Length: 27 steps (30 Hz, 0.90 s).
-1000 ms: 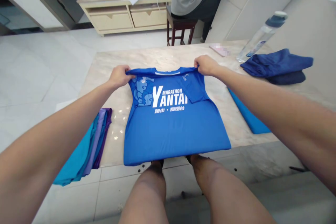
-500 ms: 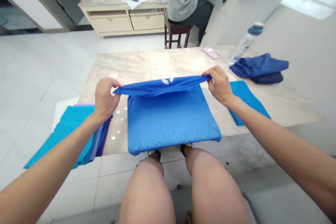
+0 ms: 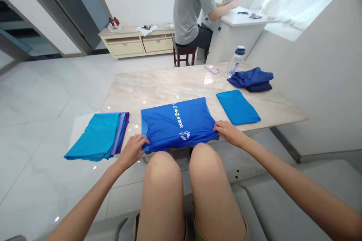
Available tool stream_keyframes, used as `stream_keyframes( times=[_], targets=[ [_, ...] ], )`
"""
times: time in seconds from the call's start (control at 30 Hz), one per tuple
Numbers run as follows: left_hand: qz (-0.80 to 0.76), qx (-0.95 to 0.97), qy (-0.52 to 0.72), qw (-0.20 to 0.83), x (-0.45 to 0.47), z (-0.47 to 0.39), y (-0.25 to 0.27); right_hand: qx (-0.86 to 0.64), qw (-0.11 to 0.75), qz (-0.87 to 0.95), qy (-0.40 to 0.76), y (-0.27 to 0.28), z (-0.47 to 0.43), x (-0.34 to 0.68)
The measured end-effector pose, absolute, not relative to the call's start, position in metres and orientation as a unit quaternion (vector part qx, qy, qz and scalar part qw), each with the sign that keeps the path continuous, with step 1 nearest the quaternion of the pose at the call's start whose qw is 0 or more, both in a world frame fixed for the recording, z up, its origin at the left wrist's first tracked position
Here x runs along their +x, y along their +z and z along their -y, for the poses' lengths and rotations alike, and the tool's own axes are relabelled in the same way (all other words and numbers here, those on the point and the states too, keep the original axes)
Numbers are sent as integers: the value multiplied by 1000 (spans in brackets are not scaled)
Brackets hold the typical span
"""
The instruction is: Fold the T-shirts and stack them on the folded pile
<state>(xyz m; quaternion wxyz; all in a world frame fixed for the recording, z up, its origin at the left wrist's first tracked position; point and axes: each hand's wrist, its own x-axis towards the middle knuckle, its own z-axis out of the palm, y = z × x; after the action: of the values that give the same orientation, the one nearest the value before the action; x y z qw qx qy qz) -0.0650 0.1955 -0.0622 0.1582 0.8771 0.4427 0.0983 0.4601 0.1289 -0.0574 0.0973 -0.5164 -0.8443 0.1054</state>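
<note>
A blue shirt [image 3: 161, 124] with white and yellow print lies folded over on the marble-look table, its near edge at the table's front. My left hand [image 3: 134, 150] pinches the shirt's near left corner. Its near right corner is between the fingers of my right hand [image 3: 226, 131]. To the left is a stack of folded turquoise and purple cloths [image 3: 98, 131], partly past the table edge. A folded bright blue cloth [image 3: 238, 107] lies to the right of the shirt, near my right hand.
The marble-look table [image 3: 147, 84] also bears a clear bottle [image 3: 235, 62], a pink phone [image 3: 212, 69] and a crumpled navy cloth [image 3: 251, 78]. Beyond it a person in a grey shirt [image 3: 190, 11] sits on a stool [image 3: 182, 53]. A low cabinet [image 3: 127, 47] stands by the wall.
Both hands have come down towards me with the held edge of the blue shirt. That edge is now over the near side, and the printed face shows on top. The view has tilted up.
</note>
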Motion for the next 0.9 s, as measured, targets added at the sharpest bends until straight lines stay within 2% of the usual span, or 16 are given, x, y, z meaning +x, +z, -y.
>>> stream_keyframes(
  times=[0.1,0.2,0.4,0.6,0.77,0.9],
  targets=[
    [-415,884,82,198,-82,-198,-57,-518,101,833,164,-56,-125,469],
    [-497,835,111,209,-83,-218,-50,-574,135,787,183,-59,-141,474],
    [-691,701,33,176,-37,-272,-50,-728,123,659,146,-77,-209,452],
    [-686,710,5,158,-18,-343,-69,-766,100,624,114,-96,-270,437],
    [-710,689,99,109,-17,-402,-70,-779,202,589,74,-107,-313,437],
    [-613,764,181,84,-6,-364,-60,-694,270,667,33,-92,-292,422]
  ],
)
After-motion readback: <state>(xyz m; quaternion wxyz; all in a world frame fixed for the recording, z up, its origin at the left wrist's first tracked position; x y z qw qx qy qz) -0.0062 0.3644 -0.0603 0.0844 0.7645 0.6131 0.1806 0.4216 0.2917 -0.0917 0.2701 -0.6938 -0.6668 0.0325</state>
